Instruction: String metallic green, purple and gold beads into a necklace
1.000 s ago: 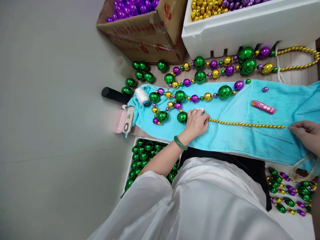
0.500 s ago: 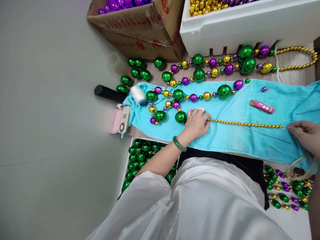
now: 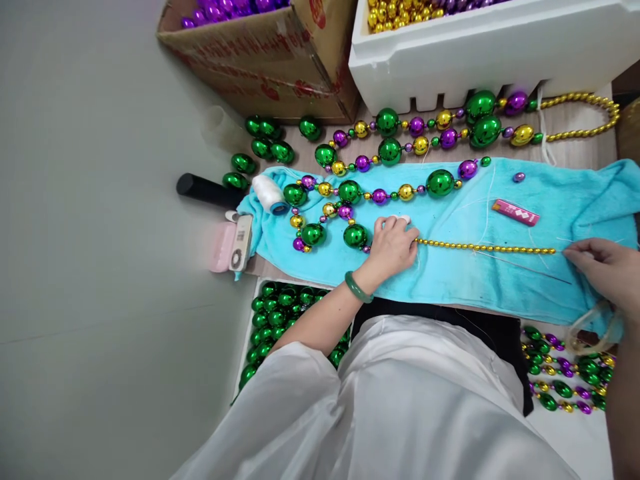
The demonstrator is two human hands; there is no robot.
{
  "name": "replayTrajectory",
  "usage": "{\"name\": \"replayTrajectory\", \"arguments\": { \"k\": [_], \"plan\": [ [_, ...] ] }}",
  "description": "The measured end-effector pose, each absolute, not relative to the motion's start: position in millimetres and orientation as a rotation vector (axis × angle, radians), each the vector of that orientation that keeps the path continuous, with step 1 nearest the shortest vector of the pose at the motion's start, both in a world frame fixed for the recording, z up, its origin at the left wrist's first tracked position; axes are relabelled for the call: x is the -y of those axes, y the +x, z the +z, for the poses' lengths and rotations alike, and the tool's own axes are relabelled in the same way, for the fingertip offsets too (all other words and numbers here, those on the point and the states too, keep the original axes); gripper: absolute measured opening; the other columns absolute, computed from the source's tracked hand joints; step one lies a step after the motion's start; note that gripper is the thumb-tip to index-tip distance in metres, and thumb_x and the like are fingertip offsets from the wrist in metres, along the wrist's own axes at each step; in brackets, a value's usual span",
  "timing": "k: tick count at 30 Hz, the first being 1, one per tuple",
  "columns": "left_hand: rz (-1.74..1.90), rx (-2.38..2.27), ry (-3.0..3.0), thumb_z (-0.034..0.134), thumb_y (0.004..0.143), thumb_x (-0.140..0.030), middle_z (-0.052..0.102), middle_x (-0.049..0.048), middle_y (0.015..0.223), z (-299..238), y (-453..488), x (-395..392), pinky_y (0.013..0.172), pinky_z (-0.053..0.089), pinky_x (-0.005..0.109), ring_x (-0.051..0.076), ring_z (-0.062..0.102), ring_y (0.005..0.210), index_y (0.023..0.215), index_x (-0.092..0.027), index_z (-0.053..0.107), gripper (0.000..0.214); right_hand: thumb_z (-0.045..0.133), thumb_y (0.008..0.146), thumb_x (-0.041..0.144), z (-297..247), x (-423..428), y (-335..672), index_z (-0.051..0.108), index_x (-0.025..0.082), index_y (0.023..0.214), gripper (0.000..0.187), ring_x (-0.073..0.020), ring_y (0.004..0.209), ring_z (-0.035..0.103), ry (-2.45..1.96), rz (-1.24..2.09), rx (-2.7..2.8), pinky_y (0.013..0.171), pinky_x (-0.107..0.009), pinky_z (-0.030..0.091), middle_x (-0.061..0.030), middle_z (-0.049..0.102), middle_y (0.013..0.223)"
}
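My left hand (image 3: 394,245), a green bangle at its wrist, is closed over the beaded strand, with its fingers pressed down on the blue towel (image 3: 440,280). From it a straight row of small gold beads (image 3: 480,247) runs right. Just past the row's end, my right hand (image 3: 603,261) pinches a thin white thread between thumb and fingers. Left of my left hand, the bead garland (image 3: 355,236) of green, purple and gold beads loops across the towel. A long thin needle (image 3: 530,267) lies below the gold row, and a pink packet (image 3: 516,213) lies above it.
Behind the towel lie a finished-looking bead necklace (image 3: 390,152), a cardboard box (image 3: 260,67) and a white foam box (image 3: 450,63). A thread spool (image 3: 270,195) and loose green beads (image 3: 283,152) are at left. Green beads (image 3: 273,319) and more strands (image 3: 563,388) sit below the table edge.
The whole scene has shifted slightly left in view. Both hands keep nearly the same grip and place relative to the gold beads.
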State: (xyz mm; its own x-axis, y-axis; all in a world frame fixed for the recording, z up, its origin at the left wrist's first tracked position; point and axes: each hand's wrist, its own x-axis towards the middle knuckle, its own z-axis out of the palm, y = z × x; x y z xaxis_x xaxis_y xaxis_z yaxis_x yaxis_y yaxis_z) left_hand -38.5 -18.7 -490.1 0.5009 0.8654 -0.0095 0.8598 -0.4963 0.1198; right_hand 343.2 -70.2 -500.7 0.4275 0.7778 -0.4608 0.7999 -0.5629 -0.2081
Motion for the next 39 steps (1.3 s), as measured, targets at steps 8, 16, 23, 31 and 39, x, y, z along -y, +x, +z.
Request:
{"name": "replayTrajectory", "arguments": {
  "k": [8, 16, 23, 31, 39],
  "plan": [
    [0.125, -1.461, 2.619, 0.052, 0.088, -0.03, 0.059, 0.0097, 0.12, -490, -27, 20, 0.099, 0.029, 0.048, 0.028, 0.048, 0.114, 0.1, -0.024, 0.068, 0.021, 0.053, 0.073, 0.048, -501, 71, 343, 0.069, 0.026, 0.092, 0.034, -0.0258, 0.074, 0.057, 2.611, -0.806, -1.433, 0.065, -0.035, 0.04, -0.0082, 0.068, 0.084],
    [0.094, -1.471, 2.603, 0.053, 0.086, -0.028, 0.06, 0.0103, 0.12, -491, -21, 18, 0.1, 0.03, 0.048, 0.029, 0.048, 0.113, 0.097, -0.022, 0.068, 0.02, 0.051, 0.075, 0.049, -501, 71, 344, 0.069, 0.027, 0.096, 0.035, -0.0251, 0.079, 0.059, 2.59, -0.833, -1.426, 0.067, -0.034, 0.041, -0.0066, 0.069, 0.088],
    [0.17, -1.418, 2.624, 0.053, 0.084, -0.027, 0.058, 0.0107, 0.123, -488, -12, 19, 0.101, 0.03, 0.047, 0.029, 0.047, 0.116, 0.107, -0.023, 0.066, 0.026, 0.051, 0.076, 0.048, -503, 72, 345, 0.069, 0.027, 0.098, 0.035, -0.0244, 0.081, 0.06, 2.586, -0.83, -1.454, 0.068, -0.033, 0.041, -0.0064, 0.069, 0.089],
    [0.121, -1.382, 2.654, 0.053, 0.087, -0.029, 0.059, 0.0095, 0.121, -497, -7, 16, 0.099, 0.031, 0.048, 0.029, 0.048, 0.115, 0.097, -0.024, 0.068, 0.019, 0.051, 0.073, 0.05, -508, 73, 347, 0.07, 0.027, 0.094, 0.036, -0.0245, 0.074, 0.058, 2.608, -0.832, -1.498, 0.064, -0.033, 0.04, -0.0053, 0.068, 0.083],
    [0.128, -1.371, 2.633, 0.055, 0.084, -0.03, 0.058, 0.011, 0.123, -493, 1, 17, 0.101, 0.03, 0.048, 0.03, 0.047, 0.117, 0.106, -0.022, 0.066, 0.025, 0.051, 0.077, 0.049, -504, 74, 344, 0.069, 0.027, 0.094, 0.033, -0.0239, 0.075, 0.057, 2.611, -0.841, -1.52, 0.066, -0.033, 0.039, -0.0061, 0.069, 0.085]
  ]
}}
